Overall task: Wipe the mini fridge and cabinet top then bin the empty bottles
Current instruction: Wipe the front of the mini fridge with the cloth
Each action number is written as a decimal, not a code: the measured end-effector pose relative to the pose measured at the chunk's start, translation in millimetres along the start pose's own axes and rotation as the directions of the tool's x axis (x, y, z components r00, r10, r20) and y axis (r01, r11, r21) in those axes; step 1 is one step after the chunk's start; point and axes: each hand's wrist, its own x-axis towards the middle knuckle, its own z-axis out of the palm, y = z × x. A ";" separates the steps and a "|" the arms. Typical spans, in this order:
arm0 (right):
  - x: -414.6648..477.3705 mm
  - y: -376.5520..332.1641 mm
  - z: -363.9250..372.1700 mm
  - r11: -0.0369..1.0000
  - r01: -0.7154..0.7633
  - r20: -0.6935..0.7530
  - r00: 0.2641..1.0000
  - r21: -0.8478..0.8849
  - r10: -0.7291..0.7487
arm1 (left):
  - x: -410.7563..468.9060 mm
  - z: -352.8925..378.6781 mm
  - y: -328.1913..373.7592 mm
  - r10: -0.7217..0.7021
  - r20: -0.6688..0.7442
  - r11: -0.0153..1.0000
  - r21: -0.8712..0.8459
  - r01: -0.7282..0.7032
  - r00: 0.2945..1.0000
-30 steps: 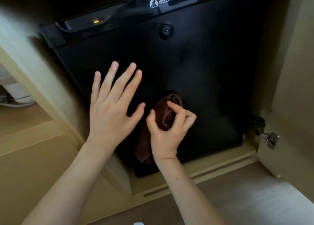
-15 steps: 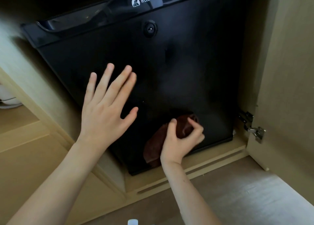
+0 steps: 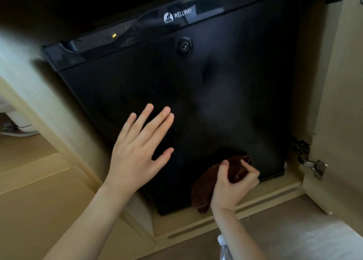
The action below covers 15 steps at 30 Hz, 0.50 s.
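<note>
A black mini fridge [image 3: 206,87] with a WELLWAY logo sits inside a light wooden cabinet [image 3: 231,208]. My left hand [image 3: 137,151] lies flat and open against the lower left of the fridge door, fingers spread. My right hand [image 3: 233,185] grips a dark brown cloth [image 3: 204,189] and presses it on the door near the bottom right corner. The top of a clear plastic bottle [image 3: 223,246] shows at the bottom edge, beside my right forearm.
The cabinet door [image 3: 341,122] stands open at the right, with metal hinges [image 3: 312,164] on its inner side. A wooden side panel [image 3: 39,106] borders the fridge on the left. White objects [image 3: 17,122] and cables sit on a shelf at far left. Floor lies below.
My right hand has slid the cloth down and to the right across the fridge door. My left hand has stayed flat on the door.
</note>
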 end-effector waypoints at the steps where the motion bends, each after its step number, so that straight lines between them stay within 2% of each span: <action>1: 1.2 -3.1 -1.1 1.000 -0.013 0.005 1.000 -0.003 0.013 | 0.8 -2.1 -1.1 -0.003 -0.011 0.999 -0.033 0.002 1.000; 4: 3.0 -32.8 0.7 0.997 0.068 0.057 0.996 0.038 -0.070 | 2.8 -9.4 -8.6 -0.031 -0.063 0.993 -0.113 0.024 0.998; 9: -1.4 -103.0 27.4 0.913 0.379 0.123 0.909 0.153 -0.398 | 8.2 -19.6 -19.8 -0.078 -0.135 0.994 -0.090 0.066 0.988; 15: -28.3 -144.7 76.3 0.842 0.479 0.173 0.834 0.247 -0.525 | 13.0 -28.1 -27.1 -0.127 -0.166 0.990 -0.077 0.115 0.978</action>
